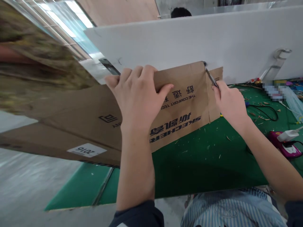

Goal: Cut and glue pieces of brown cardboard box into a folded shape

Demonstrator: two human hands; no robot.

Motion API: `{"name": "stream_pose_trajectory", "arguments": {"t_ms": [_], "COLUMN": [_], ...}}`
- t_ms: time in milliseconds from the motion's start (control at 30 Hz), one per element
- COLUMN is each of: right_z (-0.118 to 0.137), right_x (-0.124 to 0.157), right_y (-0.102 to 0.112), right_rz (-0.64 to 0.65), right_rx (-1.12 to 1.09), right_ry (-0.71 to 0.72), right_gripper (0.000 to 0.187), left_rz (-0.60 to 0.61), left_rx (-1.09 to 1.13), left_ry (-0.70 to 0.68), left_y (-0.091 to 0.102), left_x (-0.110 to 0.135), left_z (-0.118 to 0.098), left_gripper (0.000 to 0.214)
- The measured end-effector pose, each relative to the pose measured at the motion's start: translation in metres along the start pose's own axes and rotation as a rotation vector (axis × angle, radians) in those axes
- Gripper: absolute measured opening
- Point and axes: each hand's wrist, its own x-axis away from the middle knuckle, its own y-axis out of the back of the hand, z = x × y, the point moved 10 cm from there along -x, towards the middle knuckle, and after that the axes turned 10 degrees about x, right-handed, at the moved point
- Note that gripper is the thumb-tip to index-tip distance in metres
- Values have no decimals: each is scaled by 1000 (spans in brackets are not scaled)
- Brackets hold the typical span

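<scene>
A flattened brown cardboard box point(184, 104) with upside-down dark print stands on edge over the green table point(208, 160). My left hand point(137, 94) grips its top edge, fingers curled over the cardboard. My right hand point(228, 101) is closed round a thin metal blade or pen-like tool point(210, 76), whose tip touches the cardboard near its upper right corner, along a fold.
A white partition point(189, 37) runs behind the table, a person's head showing above it. A pink device point(285, 146) with a white plug, black cables and scraps lie at the right. A mossy brown mass point(35, 63) fills the upper left. A white label point(86, 150) sits on the cardboard.
</scene>
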Motion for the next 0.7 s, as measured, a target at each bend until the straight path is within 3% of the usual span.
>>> {"name": "stream_pose_trajectory", "arguments": {"t_ms": [167, 333, 533, 700], "right_z": [12, 4, 5, 4], "right_x": [6, 6, -9, -1], "right_y": [2, -6, 3, 4], "right_rz": [25, 170, 111, 125], "right_rx": [-71, -51, -111, -37], "right_ry": [92, 16, 45, 12], "right_gripper": [34, 29, 30, 33], "left_rz": [-53, -73, -1, 13], "left_rx": [82, 86, 36, -18], "left_ry": [19, 45, 5, -13], "left_y": [6, 8, 2, 1], "left_x": [-2, -3, -2, -2], "left_z": [6, 10, 4, 1], "left_gripper": [32, 28, 37, 37]}}
